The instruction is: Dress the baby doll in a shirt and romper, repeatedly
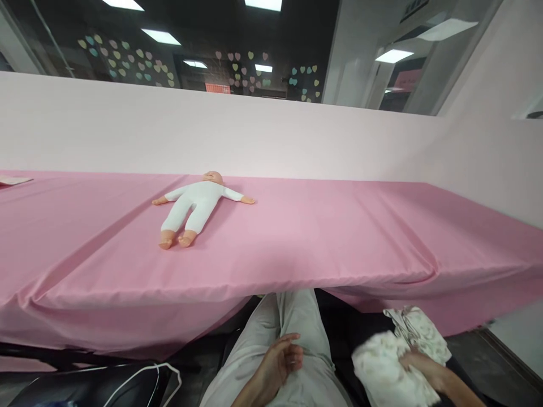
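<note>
A baby doll (196, 206) in a white bodysuit lies on its back on the pink tablecloth (322, 237), arms spread, feet toward me. Below the table's front edge, my left hand (280, 362) rests on my thigh with the fingers loosely curled and nothing in them. Down at my right side, my right hand (422, 367) grips a bundle of white patterned cloth (394, 356). Both hands are well short of the doll.
A pale pink partition wall (254, 130) runs behind the table and along the right side. A flat paper item (12, 181) lies at the far left of the table. A dark bag with a white cord (106, 384) sits on the floor at lower left.
</note>
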{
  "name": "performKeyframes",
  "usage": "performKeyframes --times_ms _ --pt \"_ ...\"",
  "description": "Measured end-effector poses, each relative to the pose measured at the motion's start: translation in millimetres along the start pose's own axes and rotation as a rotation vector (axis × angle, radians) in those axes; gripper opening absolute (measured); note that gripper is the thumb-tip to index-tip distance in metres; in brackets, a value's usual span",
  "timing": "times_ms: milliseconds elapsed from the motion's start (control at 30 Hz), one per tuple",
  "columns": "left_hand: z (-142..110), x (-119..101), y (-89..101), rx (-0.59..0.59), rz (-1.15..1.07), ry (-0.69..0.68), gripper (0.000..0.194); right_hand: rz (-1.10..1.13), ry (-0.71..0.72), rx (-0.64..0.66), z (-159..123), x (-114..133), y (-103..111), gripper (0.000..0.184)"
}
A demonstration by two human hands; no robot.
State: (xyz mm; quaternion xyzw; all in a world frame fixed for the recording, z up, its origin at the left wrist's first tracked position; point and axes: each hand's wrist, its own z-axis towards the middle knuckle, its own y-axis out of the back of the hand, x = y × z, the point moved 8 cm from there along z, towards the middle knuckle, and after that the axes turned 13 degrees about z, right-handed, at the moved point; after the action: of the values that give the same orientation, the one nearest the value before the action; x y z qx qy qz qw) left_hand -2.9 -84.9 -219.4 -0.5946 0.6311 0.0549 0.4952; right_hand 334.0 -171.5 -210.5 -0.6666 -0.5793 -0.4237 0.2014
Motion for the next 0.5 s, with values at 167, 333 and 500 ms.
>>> performKeyframes --times_ms 167,333,500 --pt "3.3 1.2 3.1 0.024 -0.001 0.013 0.02 0.199 0.313 -0.066 -28.6 193.0 32.1 0.008" --pt "3.0 0.5 4.5 0.011 -0.002 0.004 0.023 -0.133 0.93 -0.537 -82.5 388.7 44.4 0.023" --pt "5.7 0.2 8.4 -0.009 0.056 -0.014 0.016 -0.717 0.905 -0.092 -13.6 394.4 -61.5 0.049"
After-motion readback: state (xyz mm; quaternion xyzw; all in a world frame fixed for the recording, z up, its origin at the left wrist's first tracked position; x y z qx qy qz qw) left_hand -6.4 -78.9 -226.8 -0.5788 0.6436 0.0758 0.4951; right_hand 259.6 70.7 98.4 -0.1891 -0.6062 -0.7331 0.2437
